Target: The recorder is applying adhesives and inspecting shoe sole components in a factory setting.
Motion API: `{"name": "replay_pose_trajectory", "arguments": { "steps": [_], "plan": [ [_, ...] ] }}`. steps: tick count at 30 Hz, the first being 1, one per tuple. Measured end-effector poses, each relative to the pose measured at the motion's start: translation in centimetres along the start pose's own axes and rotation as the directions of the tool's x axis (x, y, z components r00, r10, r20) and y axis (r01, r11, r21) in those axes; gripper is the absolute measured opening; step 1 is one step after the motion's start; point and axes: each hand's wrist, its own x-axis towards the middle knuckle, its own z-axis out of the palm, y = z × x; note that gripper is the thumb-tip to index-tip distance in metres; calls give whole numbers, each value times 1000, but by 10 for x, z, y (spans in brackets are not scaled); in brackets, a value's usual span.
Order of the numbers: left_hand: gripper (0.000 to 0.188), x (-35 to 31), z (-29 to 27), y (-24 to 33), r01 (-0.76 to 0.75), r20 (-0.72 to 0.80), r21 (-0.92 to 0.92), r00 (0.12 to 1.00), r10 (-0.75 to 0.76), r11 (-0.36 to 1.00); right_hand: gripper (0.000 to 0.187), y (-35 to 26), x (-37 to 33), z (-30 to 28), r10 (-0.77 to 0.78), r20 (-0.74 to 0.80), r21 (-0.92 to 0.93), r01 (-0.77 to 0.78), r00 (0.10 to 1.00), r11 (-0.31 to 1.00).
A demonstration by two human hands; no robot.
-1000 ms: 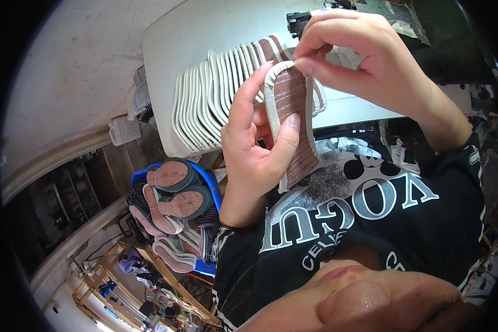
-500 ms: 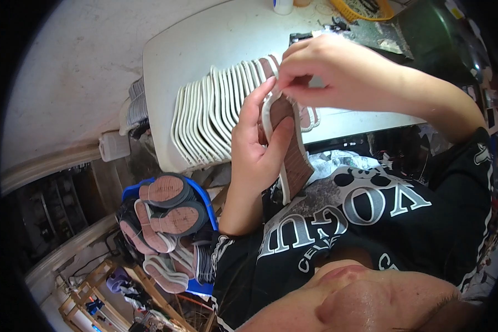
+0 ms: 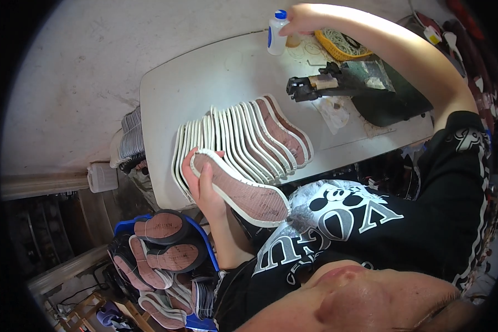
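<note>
My left hand [image 3: 202, 182] grips the narrow end of a brown shoe sole [image 3: 254, 202] with a white rim, thumb across its face. The sole slants toward my chest. Beside that hand on the white table [image 3: 171, 77], a long row of similar white-rimmed soles [image 3: 265, 138] stands edge to edge. At the far side my right hand [image 3: 301, 21] is stretched out, its fingers closed against a white bottle [image 3: 276, 41] with a blue cap. The bottle stands upright; part of its side is covered by the fingers.
A yellow basket [image 3: 343, 50] of cord sits right of the bottle. Nearer lie a black tool-like device [image 3: 301, 88] and a dark green machine part [image 3: 393, 102]. A blue crate [image 3: 209, 243] of bundled soles stands at lower left, a white jug [image 3: 102, 177] beyond it.
My right hand has left the sole's edge and moved far across the table to the bottle. The sole has come down and turned flatter in my left hand. The view has shifted.
</note>
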Motion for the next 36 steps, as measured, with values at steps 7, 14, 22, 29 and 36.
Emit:
{"name": "replay_pose_trajectory", "arguments": {
  "steps": [7,14,22,29,36],
  "plan": [
    [38,-2,-6,1,-6,-177,-134,984,-18,991,70,48,93,46,165,-45,178,-155,985,972],
    [38,3,0,10,-69,-175,-79,983,54,995,80,26,100,70,38,-294,313,58,955,948],
    [45,12,15,6,7,-192,-171,981,-41,985,70,-22,40,42,-490,-277,412,563,826,717],
    [57,31,63,9,-117,-53,-278,993,107,953,61,-75,-66,-3,-757,-283,233,808,589,541],
    [70,4,93,35,1,267,-379,957,109,925,64,-91,-118,-8,-844,-253,-232,818,473,527]
  ]
}}
